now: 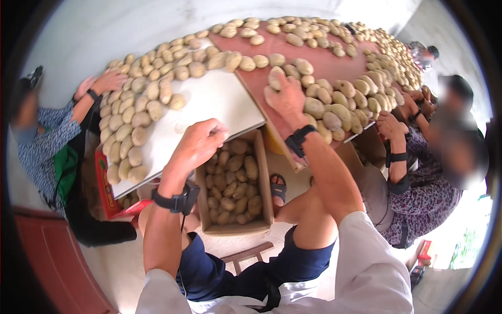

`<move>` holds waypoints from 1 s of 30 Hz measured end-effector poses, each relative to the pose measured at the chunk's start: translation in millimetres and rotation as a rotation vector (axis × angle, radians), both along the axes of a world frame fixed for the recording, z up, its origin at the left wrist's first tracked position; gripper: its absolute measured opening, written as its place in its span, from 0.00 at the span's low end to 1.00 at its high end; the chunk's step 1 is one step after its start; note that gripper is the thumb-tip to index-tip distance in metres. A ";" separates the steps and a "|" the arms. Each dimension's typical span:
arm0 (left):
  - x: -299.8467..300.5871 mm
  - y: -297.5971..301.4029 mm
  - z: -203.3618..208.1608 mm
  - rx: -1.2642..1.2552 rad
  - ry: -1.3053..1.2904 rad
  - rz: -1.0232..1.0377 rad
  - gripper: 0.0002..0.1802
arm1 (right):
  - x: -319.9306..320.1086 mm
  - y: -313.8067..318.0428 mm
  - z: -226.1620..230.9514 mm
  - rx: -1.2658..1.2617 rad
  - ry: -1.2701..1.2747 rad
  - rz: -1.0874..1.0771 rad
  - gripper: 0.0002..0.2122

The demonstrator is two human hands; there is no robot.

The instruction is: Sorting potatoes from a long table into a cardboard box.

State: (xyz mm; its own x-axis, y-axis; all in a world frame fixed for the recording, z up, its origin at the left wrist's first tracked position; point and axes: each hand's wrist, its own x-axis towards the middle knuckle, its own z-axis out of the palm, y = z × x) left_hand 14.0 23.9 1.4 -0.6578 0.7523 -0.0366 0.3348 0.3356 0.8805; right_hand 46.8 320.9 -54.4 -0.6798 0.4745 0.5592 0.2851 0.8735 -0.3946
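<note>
Here, on the left, lots of potatoes (124,132) sit on the white table (214,99). Next, the left hand (198,141) has curled fingers; I can't tell if its grip has anything. Then comes a cardboard box (235,229) of potatoes. Last, the right hand (286,97) grips one potato (274,77) above the red table (254,85).

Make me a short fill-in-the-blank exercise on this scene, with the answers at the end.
1. The right grip touches a tan oval piece over the ____ board.
2. The left grip is near the edge of the ____ tabletop.
3. The central box full of tan oval pieces is made of ____.
4. The wearer's shorts are dark ____.

Missing words: red; white; cardboard; blue.
</note>
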 end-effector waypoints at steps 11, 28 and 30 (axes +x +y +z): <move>-5.8 -14.1 -1.1 -0.047 0.149 0.081 0.11 | 1.9 28.3 5.2 -0.207 0.198 -0.097 0.23; -24.1 -20.4 2.1 0.117 0.124 -0.159 0.28 | 68.8 -94.5 79.4 -0.883 -0.197 0.745 0.20; -17.5 -13.2 8.4 0.114 0.119 -0.304 0.33 | 82.3 -107.1 82.7 -0.887 -0.263 0.761 0.21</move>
State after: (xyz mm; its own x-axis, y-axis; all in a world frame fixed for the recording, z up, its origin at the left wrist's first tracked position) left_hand -3.5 10.6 9.8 -0.3974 0.9094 0.1228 0.5069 0.1059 0.8555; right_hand 129.1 213.9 28.4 -0.9978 0.0507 0.0424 -0.0249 0.3056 -0.9518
